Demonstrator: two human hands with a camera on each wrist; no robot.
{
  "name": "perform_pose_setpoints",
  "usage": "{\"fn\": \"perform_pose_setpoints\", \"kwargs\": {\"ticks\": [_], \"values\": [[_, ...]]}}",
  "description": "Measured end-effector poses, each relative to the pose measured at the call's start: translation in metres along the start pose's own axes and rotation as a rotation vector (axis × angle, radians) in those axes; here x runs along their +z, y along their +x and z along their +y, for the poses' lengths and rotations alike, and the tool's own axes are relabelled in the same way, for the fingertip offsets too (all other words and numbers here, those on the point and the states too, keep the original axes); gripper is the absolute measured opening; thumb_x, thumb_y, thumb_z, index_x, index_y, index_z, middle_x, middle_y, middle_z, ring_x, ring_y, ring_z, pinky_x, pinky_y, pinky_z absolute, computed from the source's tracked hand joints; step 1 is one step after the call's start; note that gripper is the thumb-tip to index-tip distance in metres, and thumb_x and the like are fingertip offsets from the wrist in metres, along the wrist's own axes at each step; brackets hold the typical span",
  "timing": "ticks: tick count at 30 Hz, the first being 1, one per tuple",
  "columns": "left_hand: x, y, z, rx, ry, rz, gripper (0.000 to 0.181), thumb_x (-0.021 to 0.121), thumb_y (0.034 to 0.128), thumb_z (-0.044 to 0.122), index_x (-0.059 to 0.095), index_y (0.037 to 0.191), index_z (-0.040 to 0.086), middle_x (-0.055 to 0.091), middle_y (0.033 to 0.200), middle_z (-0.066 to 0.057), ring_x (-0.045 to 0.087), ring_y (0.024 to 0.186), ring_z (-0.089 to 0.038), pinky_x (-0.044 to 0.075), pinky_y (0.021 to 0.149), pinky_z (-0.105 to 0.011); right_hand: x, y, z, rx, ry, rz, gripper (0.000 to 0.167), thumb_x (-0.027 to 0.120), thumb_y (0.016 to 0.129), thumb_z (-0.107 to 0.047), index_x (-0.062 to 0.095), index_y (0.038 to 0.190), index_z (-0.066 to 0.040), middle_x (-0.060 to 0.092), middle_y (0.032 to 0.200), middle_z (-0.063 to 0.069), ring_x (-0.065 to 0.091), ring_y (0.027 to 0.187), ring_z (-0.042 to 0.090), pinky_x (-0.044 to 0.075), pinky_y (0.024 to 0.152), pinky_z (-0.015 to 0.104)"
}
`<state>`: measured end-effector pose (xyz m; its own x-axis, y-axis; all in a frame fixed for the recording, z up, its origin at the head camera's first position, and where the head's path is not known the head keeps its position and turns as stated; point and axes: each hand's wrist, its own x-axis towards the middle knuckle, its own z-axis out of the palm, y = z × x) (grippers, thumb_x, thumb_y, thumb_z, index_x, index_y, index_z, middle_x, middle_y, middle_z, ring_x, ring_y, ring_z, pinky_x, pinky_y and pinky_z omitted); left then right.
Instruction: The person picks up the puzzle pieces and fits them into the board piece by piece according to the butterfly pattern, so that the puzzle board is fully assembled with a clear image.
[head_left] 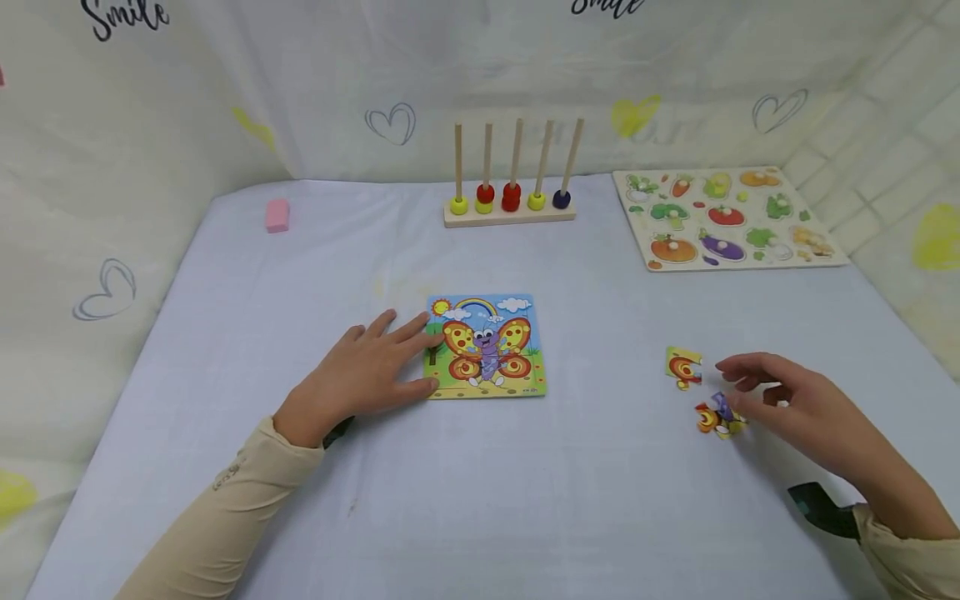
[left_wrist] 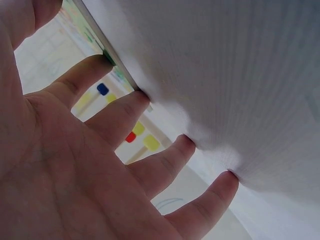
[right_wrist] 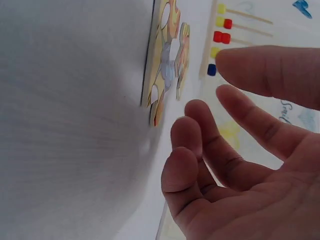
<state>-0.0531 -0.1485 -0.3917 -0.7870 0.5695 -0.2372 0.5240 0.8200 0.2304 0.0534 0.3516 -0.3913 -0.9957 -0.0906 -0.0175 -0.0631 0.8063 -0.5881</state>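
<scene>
A square butterfly puzzle (head_left: 487, 347) lies flat in the middle of the table in the head view. My left hand (head_left: 366, 371) rests at its left edge, fingers spread, with thumb and forefinger on the board; in the left wrist view other fingertips (left_wrist: 229, 176) touch the cloth. To the right lie loose puzzle pieces: one with an orange swirl (head_left: 684, 367) and, nearer me, a purple and yellow cluster (head_left: 718, 417). My right hand (head_left: 806, 408) hovers beside the cluster, partly covering it. The right wrist view shows its fingers loosely bent, thumb apart, holding nothing.
A wooden peg stand (head_left: 510, 217) with coloured beads stands at the back. Behind the loose pieces, at the back right, lies a vegetable puzzle board (head_left: 693, 229). A pink block (head_left: 277, 215) sits at the back left. Patterned cloth (head_left: 465, 75) hangs behind the table.
</scene>
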Motion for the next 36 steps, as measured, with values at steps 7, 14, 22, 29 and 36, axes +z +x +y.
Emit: {"fn": "perform_pose_setpoints", "kwargs": {"ticks": [7,14,22,29,36], "values": [[-0.001,-0.001,-0.001,0.001,0.001,-0.002,0.067,0.062,0.1044,0.054,0.047,0.164,0.026,0.030,0.175,-0.003,0.023,0.158,-0.048,0.033,0.116,-0.068,0.001,0.000,0.009,0.037,-0.027,-0.078,0.047,0.080,0.095,-0.006,0.063,0.138,0.001,0.065,0.118,0.012,0.050,0.094,0.004,0.043,0.071,0.016],[0.000,-0.001,-0.002,0.005,0.001,0.003,0.068,0.062,0.1042,0.054,0.047,0.164,0.026,0.030,0.175,-0.003,0.023,0.158,-0.048,0.033,0.115,-0.068,0.003,-0.002,0.014,-0.021,-0.020,-0.073,0.050,0.082,0.089,0.001,0.062,0.135,0.004,0.058,0.107,0.007,0.043,0.090,0.006,0.039,0.069,0.019],[0.000,0.000,-0.001,0.001,0.000,0.004,0.070,0.064,0.1028,0.056,0.048,0.164,0.027,0.029,0.175,-0.003,0.022,0.158,-0.048,0.033,0.115,-0.067,0.001,-0.003,0.013,0.048,-0.055,-0.147,0.050,0.083,0.092,-0.009,0.062,0.137,0.001,0.059,0.111,0.005,0.043,0.093,0.007,0.040,0.071,0.021],[0.000,0.000,-0.001,0.003,0.010,0.002,0.070,0.063,0.1030,0.056,0.047,0.164,0.026,0.029,0.175,-0.003,0.023,0.158,-0.048,0.034,0.115,-0.067,0.001,-0.004,0.015,0.037,-0.070,-0.179,0.051,0.085,0.091,-0.010,0.063,0.136,0.000,0.060,0.114,0.004,0.043,0.093,0.007,0.041,0.072,0.022],[0.000,0.001,-0.001,-0.003,0.009,-0.006,0.070,0.063,0.1029,0.056,0.047,0.165,0.027,0.028,0.175,-0.002,0.022,0.159,-0.048,0.034,0.115,-0.067,0.003,-0.006,0.017,0.014,-0.061,-0.169,0.052,0.086,0.089,-0.006,0.063,0.136,-0.001,0.056,0.110,0.005,0.041,0.092,0.007,0.039,0.070,0.021]]}}
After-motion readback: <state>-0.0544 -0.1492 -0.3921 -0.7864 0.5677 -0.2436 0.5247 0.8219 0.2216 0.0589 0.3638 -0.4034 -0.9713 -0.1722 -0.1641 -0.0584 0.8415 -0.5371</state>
